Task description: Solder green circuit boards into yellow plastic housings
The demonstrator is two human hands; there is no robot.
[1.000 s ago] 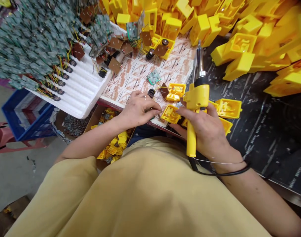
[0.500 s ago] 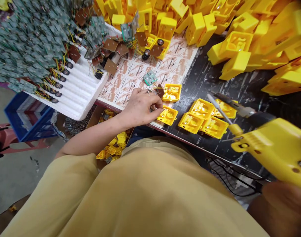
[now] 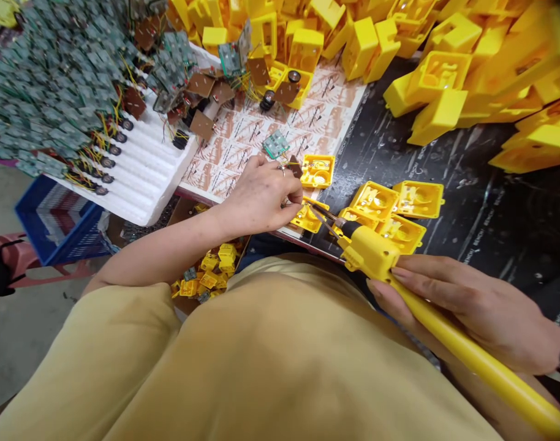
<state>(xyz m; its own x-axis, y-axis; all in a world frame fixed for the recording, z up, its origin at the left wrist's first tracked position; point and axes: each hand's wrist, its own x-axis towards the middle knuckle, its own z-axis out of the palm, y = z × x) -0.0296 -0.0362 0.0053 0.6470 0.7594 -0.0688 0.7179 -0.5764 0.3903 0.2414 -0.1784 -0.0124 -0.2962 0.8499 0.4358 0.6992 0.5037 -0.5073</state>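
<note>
My left hand [image 3: 261,196] is closed in a pinch at the table's near edge, pressing small wired parts onto a yellow plastic case [image 3: 306,218]. My right hand [image 3: 473,306] is wrapped round the handle of a yellow soldering iron [image 3: 376,254]. Its metal tip [image 3: 319,211] points left and reaches that case beside my left fingers. A second open yellow case [image 3: 317,171] lies just beyond my left hand. A small green circuit board [image 3: 275,144] rests farther back on the printed sheet.
Three open yellow cases [image 3: 394,208] lie on the black mat [image 3: 491,202]. A heap of yellow housings [image 3: 445,55] fills the back. Green circuit boards [image 3: 54,79] pile over a white foam tray [image 3: 146,171]. A blue crate [image 3: 54,220] stands below left.
My right hand swung the soldering iron away to the right, then brought it back low, tip now at the case under my left hand. My left hand stayed in place.
</note>
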